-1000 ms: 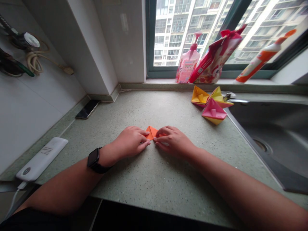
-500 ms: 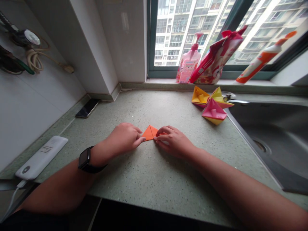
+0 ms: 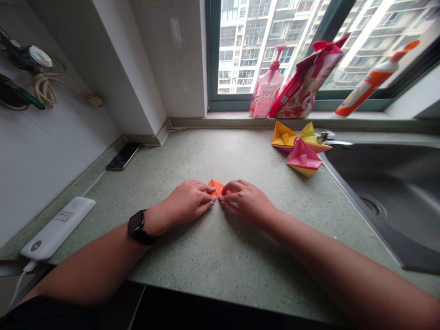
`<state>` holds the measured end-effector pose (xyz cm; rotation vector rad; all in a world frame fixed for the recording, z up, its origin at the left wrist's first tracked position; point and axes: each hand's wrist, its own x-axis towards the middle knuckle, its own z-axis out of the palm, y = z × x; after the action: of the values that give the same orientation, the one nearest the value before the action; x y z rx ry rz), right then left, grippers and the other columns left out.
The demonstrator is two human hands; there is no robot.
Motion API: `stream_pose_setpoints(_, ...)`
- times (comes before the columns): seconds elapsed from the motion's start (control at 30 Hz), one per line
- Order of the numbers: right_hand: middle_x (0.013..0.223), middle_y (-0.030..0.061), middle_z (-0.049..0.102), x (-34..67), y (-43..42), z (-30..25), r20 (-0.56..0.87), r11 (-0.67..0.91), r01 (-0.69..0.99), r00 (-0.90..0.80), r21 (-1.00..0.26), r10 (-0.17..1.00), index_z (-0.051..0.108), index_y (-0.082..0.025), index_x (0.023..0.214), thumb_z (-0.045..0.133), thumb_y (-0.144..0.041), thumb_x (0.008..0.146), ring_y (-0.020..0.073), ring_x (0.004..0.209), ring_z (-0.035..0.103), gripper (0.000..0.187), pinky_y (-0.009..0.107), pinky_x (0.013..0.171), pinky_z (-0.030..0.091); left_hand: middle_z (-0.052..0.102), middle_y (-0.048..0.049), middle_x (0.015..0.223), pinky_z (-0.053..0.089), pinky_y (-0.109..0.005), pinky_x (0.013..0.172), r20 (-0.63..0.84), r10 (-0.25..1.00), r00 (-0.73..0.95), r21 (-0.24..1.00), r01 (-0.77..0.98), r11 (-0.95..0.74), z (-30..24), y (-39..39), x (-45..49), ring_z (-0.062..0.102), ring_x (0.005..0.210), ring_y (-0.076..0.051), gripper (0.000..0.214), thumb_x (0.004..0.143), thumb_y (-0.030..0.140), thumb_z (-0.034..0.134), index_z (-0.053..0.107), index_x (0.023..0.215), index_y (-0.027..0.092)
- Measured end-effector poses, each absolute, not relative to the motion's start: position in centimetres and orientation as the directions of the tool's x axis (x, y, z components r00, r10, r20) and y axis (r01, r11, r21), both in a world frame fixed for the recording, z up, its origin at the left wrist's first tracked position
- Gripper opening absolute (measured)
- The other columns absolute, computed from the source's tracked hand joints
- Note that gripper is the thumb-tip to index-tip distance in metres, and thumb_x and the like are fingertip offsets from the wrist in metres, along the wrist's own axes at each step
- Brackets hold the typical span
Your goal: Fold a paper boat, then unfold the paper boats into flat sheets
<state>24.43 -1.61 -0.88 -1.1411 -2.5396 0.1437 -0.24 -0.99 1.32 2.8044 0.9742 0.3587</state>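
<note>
Orange paper (image 3: 216, 186), one folded piece, lies at the centre of the frame on the speckled desk (image 3: 206, 261), its peak pointing away from me and a crease running down from it. I count two hands on it. At its left side, my left hand (image 3: 187, 200) has its fingers lightly bent and the fingertips on the paper, with the thumb just beside them. At its right side, my right hand (image 3: 249, 201) has a more curled grip, thumb and forefinger close together at the paper's lower edge. I cannot tell whether either grip pinches the sheet or only presses it down. Between them the fingers cover both side corners, so those are hidden from me.

Three finished paper shapes stand right of centre, towards the top: one yellow-orange (image 3: 282, 134), one yellow (image 3: 309, 134) and one pink (image 3: 304, 158). They crowd together just beside one sink (image 3: 398, 183) and its tap (image 3: 338, 142). One phone (image 3: 123, 156) and one white power bank (image 3: 60, 227) lie along the left of the frame, and one watch (image 3: 136, 222) sits on my left wrist. On the sill at upper right I count one pump bottle (image 3: 264, 96), one red bag (image 3: 305, 87) and one orange-and-white bottle (image 3: 366, 87). One coiled cord (image 3: 44, 89) hangs at upper left.
</note>
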Motion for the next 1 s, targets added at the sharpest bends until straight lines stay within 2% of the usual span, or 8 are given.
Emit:
stream_pose_setpoints(0.17, 0.114, 0.006, 0.08, 24.1, -2.3, 0.4, 0.174, 0.579, 0.794, -0.553, -0.185, 0.815, 0.087, -0.026, 0.093, 0.069, -0.028, 0.1, 0.0248, 0.097, 0.067, 0.019, 0.039, 0.086, 0.053, 0.081, -0.0058, 0.118, 0.054, -0.04, 0.095, 0.131, 0.652, 0.747, 0.206, 0.623, -0.755, 1.9, -1.1, -0.2, 0.074, 0.101, -0.023, 0.024, 0.104, 0.03, 0.064, 0.086, 0.098, 0.023)
stream_pose_setpoints(0.33, 0.114, 0.0098, 0.08, 23.7, -3.2, 1.1, 0.109, 0.462, 0.882, -0.452, -0.096, 0.885, 0.086, -0.024, 0.092, 0.061, -0.026, 0.103, 0.0272, 0.096, 0.067, 0.027, 0.039, 0.078, 0.053, 0.081, -0.0054, 0.121, 0.054, -0.04, 0.095, 0.128, 0.678, 0.724, 0.218, 0.646, -0.732, 1.9, -1.2, -0.4, 0.075, 0.105, -0.025, 0.023, 0.103, 0.031, 0.065, 0.087, 0.097, 0.025)
stream_pose_setpoints(0.57, 0.108, 0.0166, 0.08, 23.8, -3.3, 1.3, 0.042, 0.409, 0.912, -0.408, -0.026, 0.912, 0.084, -0.019, 0.089, 0.058, -0.014, 0.098, 0.03, 0.091, 0.066, 0.028, 0.041, 0.073, 0.051, 0.082, -0.0051, 0.115, 0.055, -0.039, 0.093, 0.132, 0.719, 0.682, 0.244, 0.681, -0.69, 1.7, -1.3, -0.5, 0.076, 0.101, -0.024, 0.022, 0.101, 0.032, 0.068, 0.087, 0.091, 0.026)
stream_pose_setpoints(0.7, 0.103, 0.0178, 0.08, 23.8, -3.4, 1.8, 0.013, 0.359, 0.933, -0.36, 0.037, 0.933, 0.082, -0.017, 0.086, 0.057, -0.008, 0.094, 0.0301, 0.088, 0.066, 0.028, 0.04, 0.069, 0.048, 0.082, -0.0051, 0.111, 0.055, -0.038, 0.09, 0.15, 0.723, 0.675, 0.227, 0.688, -0.689, 1.5, -1.5, -0.4, 0.076, 0.099, -0.024, 0.022, 0.1, 0.032, 0.069, 0.086, 0.089, 0.024)
stream_pose_setpoints(0.8, 0.102, 0.0182, 0.079, 24.0, -3.2, 1.7, 0.023, 0.323, 0.944, -0.325, 0.074, 0.945, 0.08, -0.016, 0.085, 0.055, -0.01, 0.095, 0.031, 0.089, 0.067, 0.028, 0.041, 0.068, 0.048, 0.082, -0.005, 0.111, 0.055, -0.038, 0.089, 0.167, 0.711, 0.683, 0.222, 0.677, -0.702, 1.2, -1.5, -0.3, 0.075, 0.098, -0.024, 0.023, 0.101, 0.032, 0.067, 0.084, 0.088, 0.023)
stream_pose_setpoints(0.87, 0.107, 0.019, 0.078, 24.2, -2.7, 1.2, 0.069, 0.321, 0.945, -0.325, 0.069, 0.943, 0.08, -0.015, 0.093, 0.052, -0.012, 0.098, 0.0315, 0.092, 0.068, 0.028, 0.042, 0.071, 0.05, 0.081, -0.0054, 0.107, 0.055, -0.036, 0.086, 0.175, 0.711, 0.681, 0.219, 0.677, -0.702, 1.1, -1.4, -0.2, 0.074, 0.097, -0.023, 0.021, 0.101, 0.031, 0.068, 0.082, 0.088, 0.022)
stream_pose_setpoints(0.93, 0.117, 0.0192, 0.077, 24.4, -2.0, 0.4, 0.133, 0.355, 0.934, -0.356, 0.038, 0.925, 0.078, -0.012, 0.113, 0.052, -0.012, 0.098, 0.0318, 0.099, 0.068, 0.03, 0.042, 0.078, 0.053, 0.079, -0.0056, 0.101, 0.055, -0.034, 0.082, 0.173, 0.724, 0.668, 0.203, 0.695, -0.69, 0.9, -1.3, -0.1, 0.073, 0.094, -0.023, 0.017, 0.1, 0.031, 0.069, 0.078, 0.09, 0.021)
stream_pose_setpoints(1.0, 0.126, 0.0179, 0.076, 24.6, -1.5, -0.5, 0.193, 0.435, 0.9, -0.423, -0.022, 0.885, 0.07, -0.011, 0.134, 0.053, -0.011, 0.095, 0.0312, 0.107, 0.068, 0.042, 0.043, 0.089, 0.054, 0.077, -0.0053, 0.098, 0.054, -0.033, 0.079, 0.169, 0.741, 0.65, 0.177, 0.72, -0.671, 0.8, -1.2, -0.1, 0.072, 0.092, -0.023, 0.013, 0.1, 0.028, 0.068, 0.074, 0.093, 0.02)
